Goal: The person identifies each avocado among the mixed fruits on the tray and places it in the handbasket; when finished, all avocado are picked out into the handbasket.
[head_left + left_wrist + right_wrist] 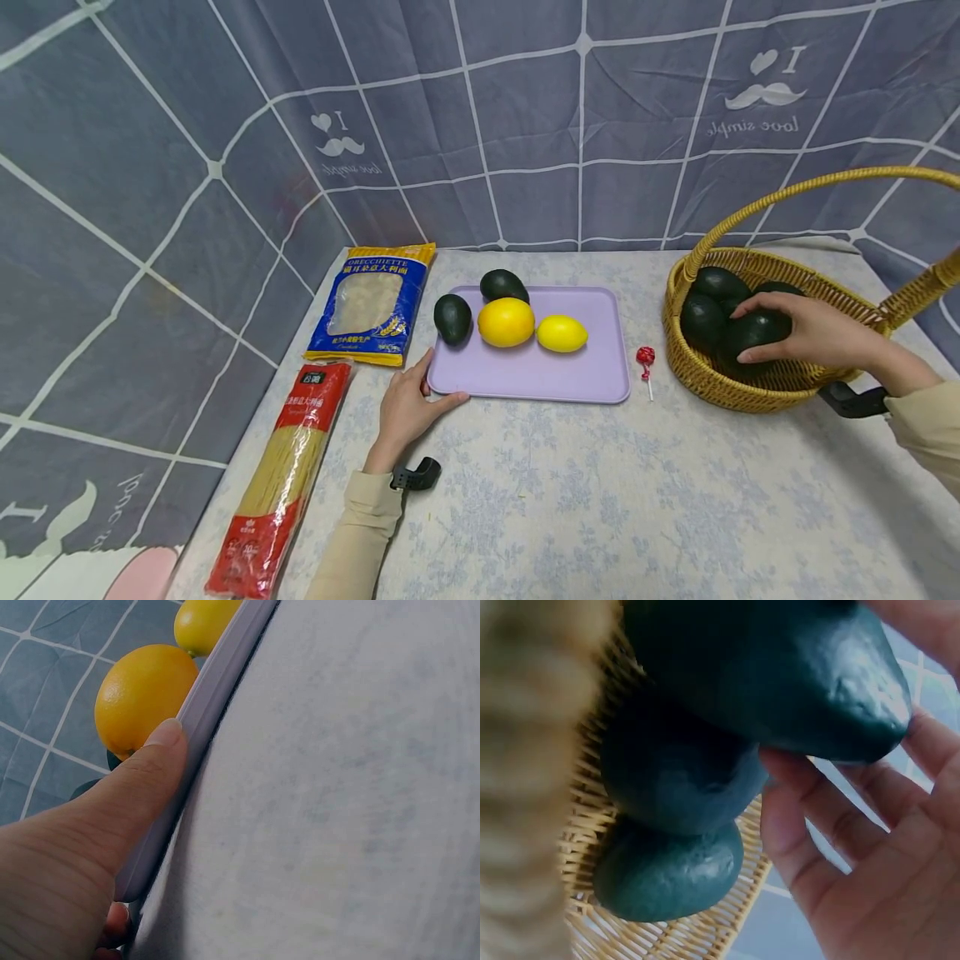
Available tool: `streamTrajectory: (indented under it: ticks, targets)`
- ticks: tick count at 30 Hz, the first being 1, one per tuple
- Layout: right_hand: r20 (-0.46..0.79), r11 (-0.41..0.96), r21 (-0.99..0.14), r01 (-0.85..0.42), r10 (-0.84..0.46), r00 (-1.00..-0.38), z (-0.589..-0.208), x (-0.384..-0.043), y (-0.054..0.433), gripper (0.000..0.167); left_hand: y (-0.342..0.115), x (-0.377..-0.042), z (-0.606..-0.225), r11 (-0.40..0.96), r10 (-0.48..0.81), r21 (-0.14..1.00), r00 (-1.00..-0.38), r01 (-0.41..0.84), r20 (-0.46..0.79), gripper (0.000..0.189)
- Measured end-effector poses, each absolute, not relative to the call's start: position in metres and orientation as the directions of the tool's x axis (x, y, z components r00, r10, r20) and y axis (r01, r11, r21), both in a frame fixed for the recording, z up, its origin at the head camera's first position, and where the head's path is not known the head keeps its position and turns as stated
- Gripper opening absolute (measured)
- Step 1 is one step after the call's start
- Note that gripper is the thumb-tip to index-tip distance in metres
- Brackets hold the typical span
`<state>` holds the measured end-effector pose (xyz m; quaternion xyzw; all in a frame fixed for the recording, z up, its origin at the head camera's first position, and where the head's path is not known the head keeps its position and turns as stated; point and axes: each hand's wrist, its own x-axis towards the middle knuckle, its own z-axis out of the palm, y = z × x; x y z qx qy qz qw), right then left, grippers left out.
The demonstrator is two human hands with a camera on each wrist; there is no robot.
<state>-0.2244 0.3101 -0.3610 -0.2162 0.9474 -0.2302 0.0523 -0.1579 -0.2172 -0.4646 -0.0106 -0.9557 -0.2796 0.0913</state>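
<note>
In the head view my left hand (408, 408) holds the near left corner of a lilac tray (525, 375), its thumb along the front rim and its fingers at the left side. On the tray are two dark green avocados (453, 319), a large orange-yellow lemon (506, 322) and a smaller bright yellow lemon (562, 333). At the right, my right hand (825, 333) reaches into a wicker basket (701, 386) and grips a dark avocado (753, 331) between thumb and fingers. Several other avocados (671, 874) lie in the basket beside it.
A red-wrapped lollipop (646, 357) lies between tray and basket. To the left are a blue and yellow orecchiette bag (367, 304) and a long red spaghetti pack (277, 475). The basket's tall handle (810, 185) arches above my right hand. A grey checked cloth (525, 125) hangs behind.
</note>
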Motion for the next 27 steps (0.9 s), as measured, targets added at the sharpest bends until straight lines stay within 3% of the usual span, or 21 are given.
streamTrajectory:
  ticks: [9, 14, 21, 27]
  targets:
    - [0.017, 0.778, -0.461, -0.426, -0.472, -0.881, -0.3615, -0.2299, 0.3112, 0.067, -0.2172, -0.157, -0.4653, 0.841, -0.029, 0.536, -0.984, 0.072, 0.177, 0.096]
    - [0.046, 0.771, -0.439, -0.462, -0.495, -0.868, -0.3625, -0.2296, 0.3123, 0.06, -0.2171, -0.1567, -0.4655, 0.841, -0.031, 0.537, -0.984, 0.068, 0.174, 0.096]
    - [0.019, 0.745, -0.511, -0.43, -0.49, -0.872, -0.3637, -0.2274, 0.3133, 0.042, -0.2173, -0.1567, -0.4639, 0.842, -0.029, 0.536, -0.985, 0.068, 0.169, 0.096]
    - [0.017, 0.743, -0.514, -0.428, -0.49, -0.872, -0.363, -0.2279, 0.3119, 0.041, -0.2172, -0.1571, -0.4634, 0.84, -0.028, 0.538, -0.986, 0.067, 0.166, 0.096]
